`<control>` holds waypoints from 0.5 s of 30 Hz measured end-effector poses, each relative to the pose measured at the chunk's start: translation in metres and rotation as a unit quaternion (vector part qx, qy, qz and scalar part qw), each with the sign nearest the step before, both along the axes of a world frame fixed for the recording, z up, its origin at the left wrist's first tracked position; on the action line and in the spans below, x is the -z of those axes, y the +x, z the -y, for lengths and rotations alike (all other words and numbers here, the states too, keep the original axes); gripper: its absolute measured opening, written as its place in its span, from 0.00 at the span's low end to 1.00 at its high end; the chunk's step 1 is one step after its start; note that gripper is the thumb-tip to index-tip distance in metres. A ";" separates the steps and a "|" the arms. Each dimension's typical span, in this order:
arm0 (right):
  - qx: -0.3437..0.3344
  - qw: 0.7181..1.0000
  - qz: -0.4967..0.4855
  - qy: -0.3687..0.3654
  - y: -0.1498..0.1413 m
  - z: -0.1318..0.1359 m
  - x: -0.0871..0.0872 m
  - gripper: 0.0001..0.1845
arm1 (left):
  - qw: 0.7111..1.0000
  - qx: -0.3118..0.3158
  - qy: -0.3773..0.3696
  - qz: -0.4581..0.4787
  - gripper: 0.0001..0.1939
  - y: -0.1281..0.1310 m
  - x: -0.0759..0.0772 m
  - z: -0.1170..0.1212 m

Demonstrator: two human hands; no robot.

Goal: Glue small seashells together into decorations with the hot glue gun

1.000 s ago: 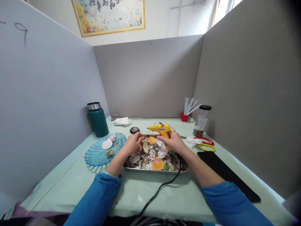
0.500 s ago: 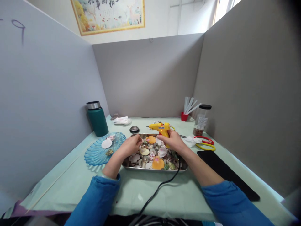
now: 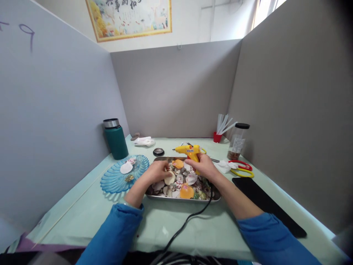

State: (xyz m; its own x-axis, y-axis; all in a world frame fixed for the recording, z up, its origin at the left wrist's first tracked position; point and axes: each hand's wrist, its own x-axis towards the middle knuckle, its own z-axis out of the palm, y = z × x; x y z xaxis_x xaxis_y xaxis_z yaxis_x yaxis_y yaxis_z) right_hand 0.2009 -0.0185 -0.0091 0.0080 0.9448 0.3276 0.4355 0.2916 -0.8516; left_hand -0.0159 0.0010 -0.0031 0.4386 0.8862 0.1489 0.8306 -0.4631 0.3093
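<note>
My right hand (image 3: 205, 165) is closed round the handle of a yellow glue gun (image 3: 190, 150), its nozzle pointing left above the far edge of a metal tray (image 3: 176, 200). Seashells of many kinds fill the tray. At the tray's left side, my left hand (image 3: 158, 171) reaches in among them with thumb and fingers apart. Its thumb touches a cream shell (image 3: 170, 179), which lies tilted. Orange scallop shells (image 3: 186, 191) lie nearer the front. A blue shell-shaped plate (image 3: 111, 179) to the left bears a white shell (image 3: 126, 168) and a few smaller pieces.
A green bottle (image 3: 116, 141) stands behind the plate, near a round lid (image 3: 158, 151). Glue sticks (image 3: 224, 124) fill a red cup at the back right, beside a clear jar (image 3: 236, 143). Scissors (image 3: 242, 170) and a black slab (image 3: 268, 206) lie right. A black cord (image 3: 190, 218) crosses the front.
My left hand's thumb and fingers have spread apart among the shells. The cream shell under the thumb has tilted up. The glue gun stays in my right hand, nearly still.
</note>
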 end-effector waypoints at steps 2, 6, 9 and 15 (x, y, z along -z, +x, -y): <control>0.008 1.000 0.001 0.002 0.000 0.000 0.000 0.15 | 0.998 -0.004 -0.010 0.060 0.09 0.000 0.000 -0.001; -0.011 0.999 -0.035 0.013 -0.001 0.001 0.000 0.16 | 0.970 0.005 -0.059 0.235 0.11 0.006 -0.002 0.003; -0.057 0.996 -0.073 0.004 -0.004 0.005 -0.001 0.15 | 0.934 0.020 -0.133 0.332 0.11 0.015 -0.001 0.009; -0.128 0.981 -0.134 -0.055 -0.014 0.015 -0.005 0.12 | 0.897 0.031 -0.219 0.383 0.13 0.023 0.003 0.014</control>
